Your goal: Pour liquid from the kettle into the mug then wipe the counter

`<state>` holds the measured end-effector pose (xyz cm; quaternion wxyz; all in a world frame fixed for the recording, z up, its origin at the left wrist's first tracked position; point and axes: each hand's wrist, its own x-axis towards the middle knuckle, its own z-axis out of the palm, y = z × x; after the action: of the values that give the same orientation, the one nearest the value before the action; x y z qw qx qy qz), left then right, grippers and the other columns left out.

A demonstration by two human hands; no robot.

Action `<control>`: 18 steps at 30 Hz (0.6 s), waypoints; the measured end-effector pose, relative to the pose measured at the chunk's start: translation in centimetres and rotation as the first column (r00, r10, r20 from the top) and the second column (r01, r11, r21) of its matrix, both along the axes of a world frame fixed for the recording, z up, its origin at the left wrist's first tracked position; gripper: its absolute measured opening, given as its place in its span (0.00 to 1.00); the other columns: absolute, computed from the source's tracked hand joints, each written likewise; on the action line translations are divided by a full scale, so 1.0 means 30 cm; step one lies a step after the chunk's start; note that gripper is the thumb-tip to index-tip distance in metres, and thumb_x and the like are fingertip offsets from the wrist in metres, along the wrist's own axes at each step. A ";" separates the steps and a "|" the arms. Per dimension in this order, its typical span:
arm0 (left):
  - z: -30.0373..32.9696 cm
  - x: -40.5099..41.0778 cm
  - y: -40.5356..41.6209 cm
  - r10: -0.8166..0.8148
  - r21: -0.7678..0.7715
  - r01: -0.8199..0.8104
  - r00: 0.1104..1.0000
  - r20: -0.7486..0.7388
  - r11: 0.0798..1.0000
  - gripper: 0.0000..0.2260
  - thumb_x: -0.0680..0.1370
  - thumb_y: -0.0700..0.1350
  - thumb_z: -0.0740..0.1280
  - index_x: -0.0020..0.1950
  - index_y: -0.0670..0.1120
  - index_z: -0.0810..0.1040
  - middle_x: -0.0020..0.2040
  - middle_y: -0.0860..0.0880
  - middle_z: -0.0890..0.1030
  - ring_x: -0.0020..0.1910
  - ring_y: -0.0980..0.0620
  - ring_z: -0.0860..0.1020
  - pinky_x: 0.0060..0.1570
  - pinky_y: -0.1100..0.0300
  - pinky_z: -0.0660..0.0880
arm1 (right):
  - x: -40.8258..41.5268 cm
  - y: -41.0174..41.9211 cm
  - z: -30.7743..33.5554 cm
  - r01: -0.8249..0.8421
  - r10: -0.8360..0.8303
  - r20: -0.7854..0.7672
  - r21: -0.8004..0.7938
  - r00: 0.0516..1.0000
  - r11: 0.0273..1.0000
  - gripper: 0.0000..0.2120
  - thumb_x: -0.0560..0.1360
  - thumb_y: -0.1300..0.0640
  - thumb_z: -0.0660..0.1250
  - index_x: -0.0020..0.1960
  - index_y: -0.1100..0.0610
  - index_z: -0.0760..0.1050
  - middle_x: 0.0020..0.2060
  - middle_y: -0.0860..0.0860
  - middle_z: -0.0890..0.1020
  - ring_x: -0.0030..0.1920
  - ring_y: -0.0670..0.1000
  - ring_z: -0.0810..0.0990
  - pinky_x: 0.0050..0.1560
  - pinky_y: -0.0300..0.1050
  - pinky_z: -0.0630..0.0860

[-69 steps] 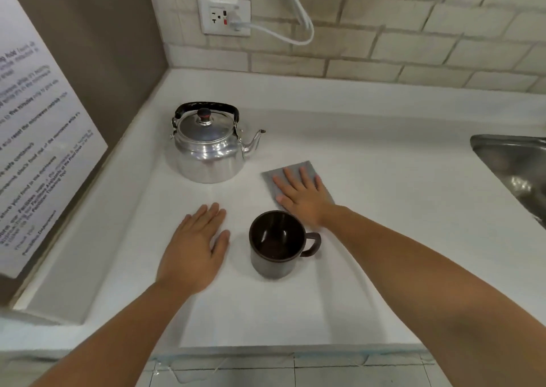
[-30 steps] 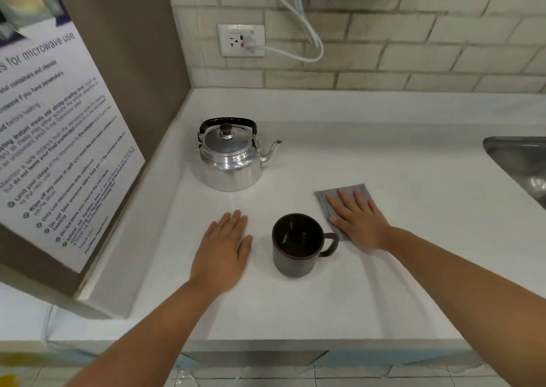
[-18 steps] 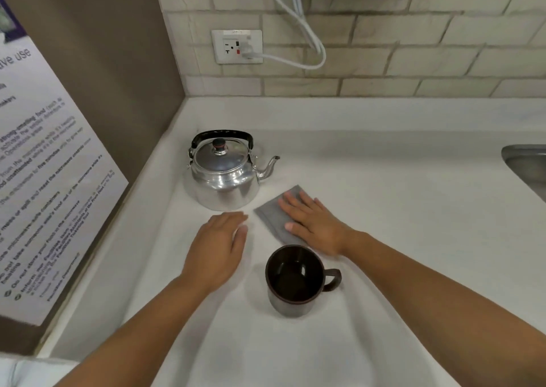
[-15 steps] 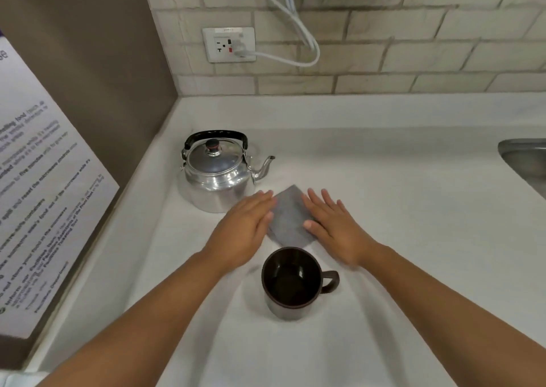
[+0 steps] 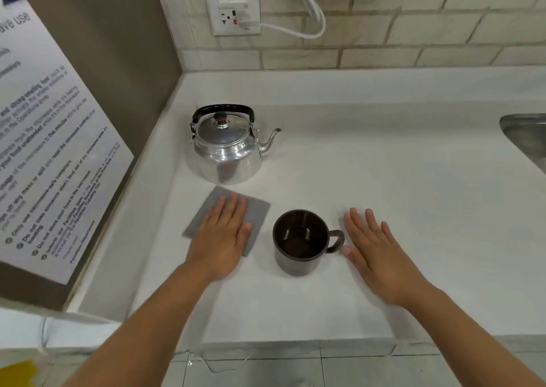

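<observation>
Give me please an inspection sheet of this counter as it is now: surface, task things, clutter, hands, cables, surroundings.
Surface: white counter, no spill visible.
Job's things: metal kettle upright, lid on, spout pointing right; brown mug upright, handle to the right; grey cloth flat, in front of the kettle.
Clutter: nothing seen.
Grippers: left hand flat on the cloth; right hand open, flat beside the mug handle.
Cables: white cord plugged into wall outlet.
Surroundings: brick wall, printed notice at left, steel sink at right.
</observation>
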<state>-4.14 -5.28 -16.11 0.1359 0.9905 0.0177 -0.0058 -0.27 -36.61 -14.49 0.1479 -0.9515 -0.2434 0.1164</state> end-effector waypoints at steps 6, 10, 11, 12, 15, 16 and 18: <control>0.015 -0.186 -0.057 0.153 0.042 -0.151 0.985 -0.073 0.988 0.26 0.84 0.56 0.41 0.78 0.49 0.37 0.79 0.49 0.38 0.78 0.49 0.38 0.73 0.55 0.34 | -0.063 0.007 -0.009 0.027 -0.027 -0.030 -0.021 0.999 0.999 0.30 0.79 0.40 0.41 0.77 0.47 0.37 0.77 0.44 0.38 0.76 0.48 0.33 0.75 0.44 0.35; 0.011 -0.324 -0.071 0.270 0.108 -0.263 0.961 -0.064 0.959 0.28 0.82 0.57 0.39 0.78 0.46 0.35 0.80 0.45 0.40 0.78 0.46 0.39 0.73 0.52 0.35 | -0.079 0.009 -0.010 0.049 -0.050 -0.021 -0.035 0.999 0.998 0.29 0.80 0.41 0.42 0.78 0.49 0.39 0.78 0.45 0.40 0.77 0.49 0.35 0.76 0.45 0.37; 0.007 -0.355 -0.089 0.280 0.093 -0.274 0.958 -0.055 0.957 0.28 0.82 0.57 0.38 0.78 0.46 0.35 0.80 0.44 0.39 0.78 0.46 0.38 0.72 0.52 0.34 | -0.081 0.008 -0.011 0.052 -0.052 -0.016 -0.032 0.999 0.998 0.29 0.80 0.41 0.42 0.78 0.49 0.39 0.78 0.45 0.40 0.77 0.49 0.35 0.76 0.45 0.37; 0.003 -0.376 -0.100 0.288 0.088 -0.283 0.956 -0.052 0.955 0.28 0.82 0.58 0.38 0.78 0.46 0.35 0.80 0.44 0.39 0.78 0.46 0.38 0.72 0.52 0.34 | -0.083 0.009 -0.011 0.050 -0.050 -0.011 -0.032 0.999 0.998 0.30 0.80 0.41 0.42 0.78 0.49 0.39 0.78 0.46 0.41 0.77 0.49 0.35 0.76 0.45 0.37; 0.007 -0.391 -0.104 0.310 0.074 -0.305 0.948 -0.070 0.950 0.29 0.82 0.57 0.39 0.78 0.45 0.34 0.80 0.44 0.38 0.78 0.45 0.38 0.73 0.50 0.36 | -0.085 0.008 -0.009 0.054 -0.055 -0.023 -0.032 0.998 0.998 0.30 0.80 0.41 0.42 0.78 0.49 0.40 0.78 0.46 0.42 0.77 0.49 0.36 0.75 0.45 0.38; 0.010 -0.392 -0.107 0.305 0.078 -0.299 0.949 -0.076 0.951 0.29 0.83 0.57 0.40 0.78 0.45 0.34 0.80 0.44 0.38 0.78 0.45 0.38 0.74 0.50 0.37 | -0.084 0.008 -0.009 0.055 -0.055 -0.025 -0.030 0.998 0.998 0.30 0.80 0.41 0.42 0.78 0.49 0.40 0.78 0.46 0.42 0.77 0.49 0.36 0.75 0.45 0.38; 0.021 -0.386 -0.104 0.301 0.070 -0.295 0.949 -0.098 0.953 0.29 0.83 0.58 0.40 0.78 0.45 0.35 0.80 0.44 0.39 0.78 0.44 0.39 0.74 0.49 0.39 | -0.084 0.009 -0.001 0.060 -0.061 -0.031 -0.028 0.998 0.998 0.30 0.80 0.41 0.43 0.78 0.49 0.40 0.78 0.46 0.42 0.77 0.48 0.37 0.75 0.45 0.38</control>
<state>-15.73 -8.39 -15.47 0.1070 0.9781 0.1746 -0.0379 -2.79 -36.33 -14.53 0.1421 -0.9583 -0.2106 0.1305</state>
